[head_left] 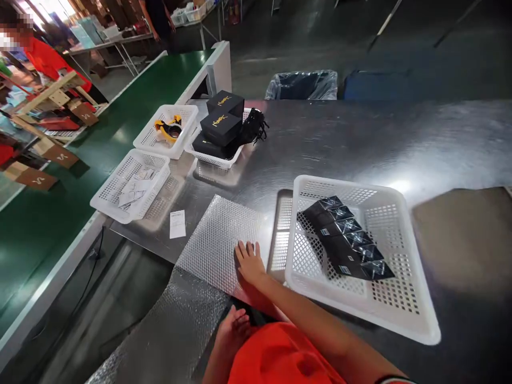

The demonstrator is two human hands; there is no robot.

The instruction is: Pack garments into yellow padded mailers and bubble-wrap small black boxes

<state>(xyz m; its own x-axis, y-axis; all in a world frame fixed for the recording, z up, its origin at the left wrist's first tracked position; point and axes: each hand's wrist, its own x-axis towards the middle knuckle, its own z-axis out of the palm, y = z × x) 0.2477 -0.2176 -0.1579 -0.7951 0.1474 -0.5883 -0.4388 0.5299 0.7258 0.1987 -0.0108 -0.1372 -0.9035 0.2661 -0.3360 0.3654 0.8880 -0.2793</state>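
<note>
A sheet of bubble wrap point(216, 245) lies on the metal table and hangs over its front edge. My right hand point(250, 262) rests flat on the sheet's right side, fingers spread. Close to my body, below the table edge, my left hand point(233, 326) has loosely curled fingers, and nothing shows in it. To the right of my right hand stands a large white basket point(412, 256) with a row of black boxes point(348, 240) wrapped in shiny film. A small white printed card point(177, 224) lies left of the bubble wrap.
At the table's far left, one basket point(98, 201) holds papers, another point(140, 141) a yellow tape dispenser point(170, 129), a third point(224, 164) black gift boxes point(221, 128) and black corded items. A green conveyor point(104, 144) runs alongside. A person in red point(48, 58) stands beyond it.
</note>
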